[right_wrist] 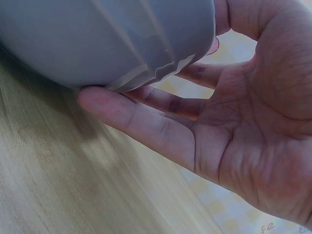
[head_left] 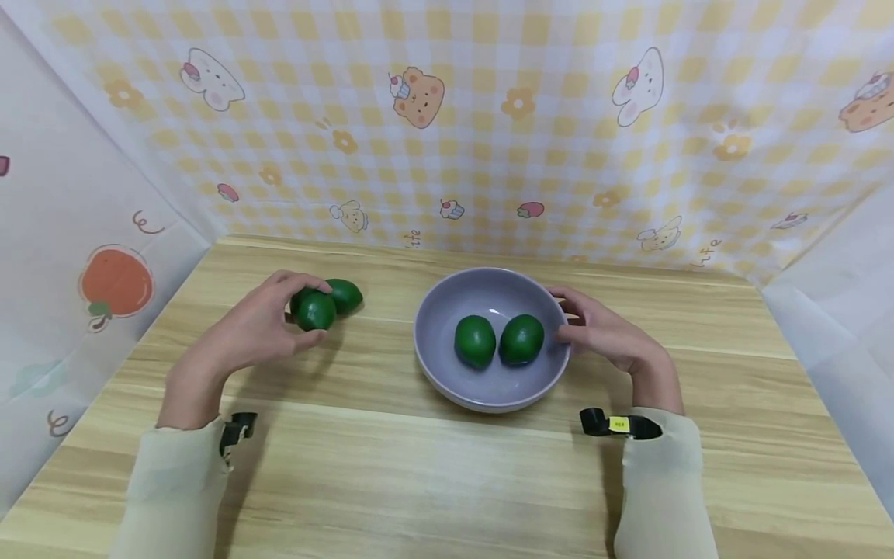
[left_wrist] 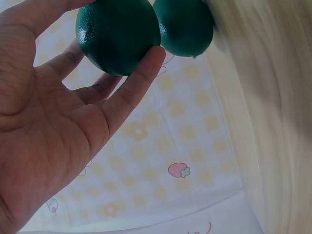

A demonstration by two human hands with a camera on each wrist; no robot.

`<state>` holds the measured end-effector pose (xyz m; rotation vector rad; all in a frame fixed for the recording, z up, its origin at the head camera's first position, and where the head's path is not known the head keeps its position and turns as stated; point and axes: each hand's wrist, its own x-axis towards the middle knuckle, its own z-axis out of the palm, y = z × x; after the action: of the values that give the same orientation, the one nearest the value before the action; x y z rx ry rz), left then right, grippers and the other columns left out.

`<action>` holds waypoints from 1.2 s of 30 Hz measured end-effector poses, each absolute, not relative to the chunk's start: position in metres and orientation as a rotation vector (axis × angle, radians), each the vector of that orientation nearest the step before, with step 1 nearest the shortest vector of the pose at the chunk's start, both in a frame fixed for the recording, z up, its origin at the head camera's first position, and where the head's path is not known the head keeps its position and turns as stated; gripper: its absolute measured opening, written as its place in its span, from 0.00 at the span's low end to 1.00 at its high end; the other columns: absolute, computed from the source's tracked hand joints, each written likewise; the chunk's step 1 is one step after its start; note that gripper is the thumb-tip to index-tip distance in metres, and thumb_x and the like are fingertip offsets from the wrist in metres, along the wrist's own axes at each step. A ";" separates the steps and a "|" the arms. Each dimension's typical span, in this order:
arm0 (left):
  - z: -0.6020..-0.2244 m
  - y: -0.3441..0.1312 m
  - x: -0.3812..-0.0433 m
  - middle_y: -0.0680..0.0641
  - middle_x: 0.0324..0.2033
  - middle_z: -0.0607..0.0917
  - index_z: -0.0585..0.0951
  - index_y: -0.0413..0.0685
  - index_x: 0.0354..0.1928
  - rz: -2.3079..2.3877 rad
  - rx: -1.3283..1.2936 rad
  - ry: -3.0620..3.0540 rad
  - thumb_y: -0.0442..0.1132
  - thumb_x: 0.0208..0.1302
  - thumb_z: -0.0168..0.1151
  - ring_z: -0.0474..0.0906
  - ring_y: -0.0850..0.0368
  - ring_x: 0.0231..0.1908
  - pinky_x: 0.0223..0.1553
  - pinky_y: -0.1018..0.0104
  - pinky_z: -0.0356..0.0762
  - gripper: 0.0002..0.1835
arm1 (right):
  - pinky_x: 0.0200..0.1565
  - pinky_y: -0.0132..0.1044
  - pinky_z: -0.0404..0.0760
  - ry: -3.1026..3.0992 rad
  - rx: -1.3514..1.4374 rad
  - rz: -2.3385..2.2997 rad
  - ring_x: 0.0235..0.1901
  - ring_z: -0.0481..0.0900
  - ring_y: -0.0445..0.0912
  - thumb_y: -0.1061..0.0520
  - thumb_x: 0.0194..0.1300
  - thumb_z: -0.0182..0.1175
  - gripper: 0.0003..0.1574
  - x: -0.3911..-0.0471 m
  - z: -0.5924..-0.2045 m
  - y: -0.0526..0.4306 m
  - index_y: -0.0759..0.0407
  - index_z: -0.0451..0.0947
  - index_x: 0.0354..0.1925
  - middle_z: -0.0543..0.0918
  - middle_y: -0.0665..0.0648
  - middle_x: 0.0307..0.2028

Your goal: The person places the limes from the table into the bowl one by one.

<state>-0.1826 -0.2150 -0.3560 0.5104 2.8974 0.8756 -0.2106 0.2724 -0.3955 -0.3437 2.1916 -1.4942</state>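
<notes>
At left, your left hand [head_left: 258, 330] grasps a green fruit [head_left: 317, 312], a second fruit [head_left: 346, 296] just beyond its right side. Well apart to their right stands the bowl [head_left: 482, 291] bearing two more fruits [head_left: 476, 341], its right rim gripped by your nearer right hand [head_left: 606, 334]. Only the right wrist view exposes a fingertip [right_wrist: 95, 99] against its lower outer wall.

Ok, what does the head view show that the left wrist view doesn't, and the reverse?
Only the head view: the greyish-purple bowl, the two green fruits inside it, the right grip at its side, and both sleeves.
Only the left wrist view: the palm side of the left grip and a small nub on the end of the farther fruit.
Both: the left grip around the nearer fruit, the farther fruit beside it, the wood tabletop and yellow-checked cloth.
</notes>
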 end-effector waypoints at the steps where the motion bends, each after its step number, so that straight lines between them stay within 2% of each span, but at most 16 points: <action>1: -0.356 -0.213 -0.183 0.33 0.63 0.74 0.80 0.45 0.62 0.878 0.510 2.895 0.33 0.60 0.76 0.78 0.40 0.54 0.53 0.46 0.83 0.27 | 0.49 0.44 0.88 2.190 -0.345 -1.495 0.59 0.79 0.62 0.65 0.67 0.56 0.45 -0.210 -0.395 0.273 0.57 0.58 0.80 0.68 0.73 0.73; 9: -0.353 -0.198 -0.190 0.34 0.64 0.73 0.78 0.43 0.64 0.914 0.524 2.860 0.35 0.62 0.75 0.78 0.40 0.56 0.56 0.45 0.83 0.28 | 0.52 0.45 0.88 2.187 -0.361 -1.503 0.61 0.79 0.63 0.65 0.69 0.56 0.45 -0.207 -0.396 0.278 0.56 0.58 0.81 0.67 0.72 0.73; 28: -0.349 -0.195 -0.191 0.34 0.66 0.73 0.79 0.47 0.62 0.894 0.511 2.875 0.36 0.62 0.75 0.77 0.40 0.57 0.56 0.44 0.82 0.26 | 0.52 0.47 0.88 2.188 -0.358 -1.501 0.58 0.82 0.61 0.66 0.69 0.55 0.43 -0.208 -0.396 0.274 0.58 0.59 0.80 0.68 0.74 0.72; 36: -0.349 -0.193 -0.191 0.36 0.63 0.74 0.79 0.50 0.61 0.913 0.503 2.875 0.36 0.62 0.75 0.78 0.43 0.54 0.55 0.45 0.83 0.25 | 0.54 0.49 0.88 2.191 -0.363 -1.484 0.60 0.81 0.62 0.65 0.69 0.55 0.44 -0.210 -0.396 0.271 0.56 0.58 0.80 0.68 0.73 0.73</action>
<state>-0.1908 -0.1926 -0.3489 0.5030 2.8752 0.9126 -0.2103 0.2711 -0.3959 -0.3631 2.1915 -1.4842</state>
